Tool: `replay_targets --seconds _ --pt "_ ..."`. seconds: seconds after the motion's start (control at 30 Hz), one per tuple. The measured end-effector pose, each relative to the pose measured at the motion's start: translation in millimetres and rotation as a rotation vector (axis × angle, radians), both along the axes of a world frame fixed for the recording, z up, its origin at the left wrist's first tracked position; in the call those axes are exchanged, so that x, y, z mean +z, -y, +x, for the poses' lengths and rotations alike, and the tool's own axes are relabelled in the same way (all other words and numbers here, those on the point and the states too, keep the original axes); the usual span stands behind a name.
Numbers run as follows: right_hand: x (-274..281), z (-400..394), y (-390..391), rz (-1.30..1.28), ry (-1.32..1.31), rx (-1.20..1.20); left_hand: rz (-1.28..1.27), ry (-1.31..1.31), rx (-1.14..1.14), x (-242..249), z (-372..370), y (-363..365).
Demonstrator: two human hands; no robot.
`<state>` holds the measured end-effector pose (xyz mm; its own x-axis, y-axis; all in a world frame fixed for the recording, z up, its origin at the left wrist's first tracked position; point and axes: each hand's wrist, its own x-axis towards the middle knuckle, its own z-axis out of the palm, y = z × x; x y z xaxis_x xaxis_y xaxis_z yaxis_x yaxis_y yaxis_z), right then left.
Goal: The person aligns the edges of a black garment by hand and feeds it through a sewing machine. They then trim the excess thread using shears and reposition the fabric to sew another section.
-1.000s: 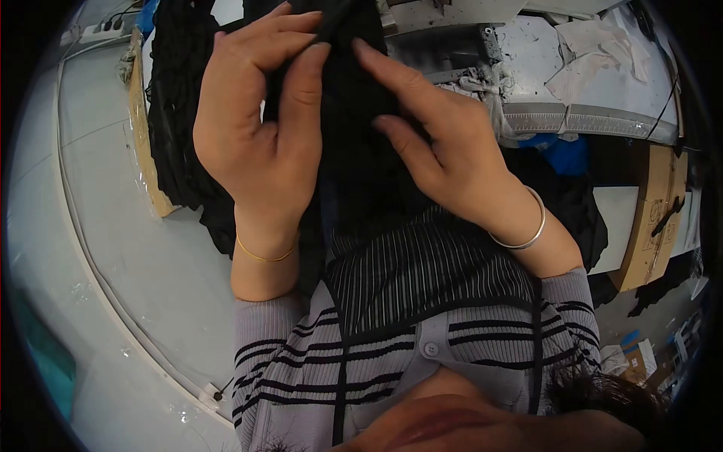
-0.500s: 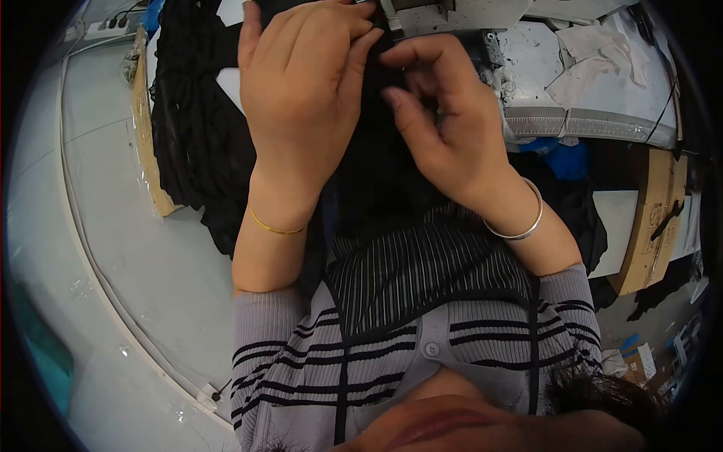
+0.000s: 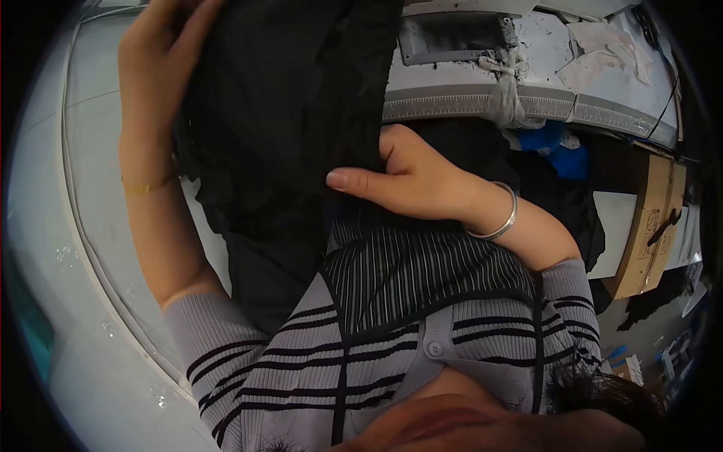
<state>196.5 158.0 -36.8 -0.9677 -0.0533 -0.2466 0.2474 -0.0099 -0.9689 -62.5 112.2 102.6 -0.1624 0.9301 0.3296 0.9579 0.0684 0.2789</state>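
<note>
A large piece of black fabric (image 3: 279, 113) is spread out and lifted in front of me, covering the middle of the head view. My left hand (image 3: 162, 49) is at its upper left edge, closed on the cloth; the fingertips are cut off by the frame's top. At the right edge of the fabric, my right hand (image 3: 414, 177) pinches it, thumb in front and fingers hidden behind. The lower part of the cloth hangs down toward my striped apron (image 3: 422, 271).
Behind the fabric lies a work surface with a ruler strip (image 3: 452, 107) along its front edge and a dark rectangular opening (image 3: 456, 38). Pale scraps (image 3: 602, 49) lie at the upper right. A blue bag (image 3: 561, 151) and a cardboard box (image 3: 648, 226) are below on the right.
My left hand has moved up and left, my right hand down and slightly rightward. Between them the black fabric has been raised and spread, uncovering the machine's bed at the right.
</note>
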Motion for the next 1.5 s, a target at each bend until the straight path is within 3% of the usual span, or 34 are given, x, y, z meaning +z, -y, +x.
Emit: replay_targets --seconds 0.03,0.07,0.1,0.17,0.2,0.27,0.33,0.37,0.43,0.5,0.67,0.73,0.93,1.03,1.1,1.23,1.33,1.4,1.43,1.5 --pt "-20.0 -2.4 21.2 -0.028 -0.097 -0.194 -0.002 0.001 0.007 -2.0 8.0 5.9" --pt "-30.5 -2.2 34.6 -0.056 -0.192 -0.391 0.126 -0.170 -0.016 -4.1 43.5 3.9" --pt "-31.4 2.3 37.2 -0.058 -0.190 -0.389 0.253 -0.341 -0.042 -7.6 66.0 1.9" --pt "-36.7 16.0 39.1 0.102 -0.294 -0.491 0.250 0.292 0.056 -65.2 70.9 31.7" --pt "-36.5 21.0 40.2 0.100 -0.287 -0.494 0.271 0.340 0.014 -89.9 91.0 39.6" --pt "-32.2 31.3 41.1 -0.028 -0.125 -0.445 0.189 0.161 0.080 -124.4 115.9 55.1" --pt "-41.2 36.1 50.3 -0.007 -0.193 -0.510 0.186 -0.019 0.105 -165.3 97.9 67.3" --pt "-45.5 37.2 52.9 0.011 -0.277 -0.595 0.184 -0.014 0.119 -166.1 96.0 73.2" --pt "-46.4 41.1 49.6 0.039 -0.133 -0.519 0.258 -0.009 0.167 -165.1 97.1 81.8" --pt "-55.0 38.0 53.8 0.389 -0.478 -0.719 0.286 -0.057 0.198 -163.7 114.6 75.9" --pt "-35.3 50.4 60.5 0.259 -0.229 -0.794 0.264 -0.181 0.159 -169.4 99.3 54.3" --pt "-29.8 54.0 58.2 0.191 -0.197 -0.851 0.194 -0.084 0.290 -157.8 90.3 70.6" --pt "-35.8 61.3 55.6 0.363 -0.203 -0.772 0.227 -0.193 0.400 -130.0 99.5 149.2" --pt "-36.0 58.9 58.1 0.504 -0.354 -0.762 0.268 -0.184 0.452 -127.5 114.9 180.4" --pt "-32.7 57.9 58.8 0.528 -0.366 -0.733 0.412 0.617 0.357 -130.1 132.0 187.9" --pt "-19.2 58.8 67.6 0.480 -0.328 -0.711 0.313 0.850 0.392 -126.0 149.0 185.6" --pt "-12.0 61.8 71.8 0.396 -0.264 -0.696 0.392 0.847 0.317 -123.2 151.8 176.3" --pt "-12.5 62.2 72.2 0.370 -0.244 -0.699 0.415 0.380 0.101 -117.3 151.3 170.8" --pt "-12.5 64.2 72.6 0.372 -0.239 -0.707 0.413 0.385 0.094 -113.7 151.3 169.8" --pt "-11.9 66.7 73.3 0.494 -0.299 -0.638 0.524 0.049 0.144 -105.1 151.0 169.5"
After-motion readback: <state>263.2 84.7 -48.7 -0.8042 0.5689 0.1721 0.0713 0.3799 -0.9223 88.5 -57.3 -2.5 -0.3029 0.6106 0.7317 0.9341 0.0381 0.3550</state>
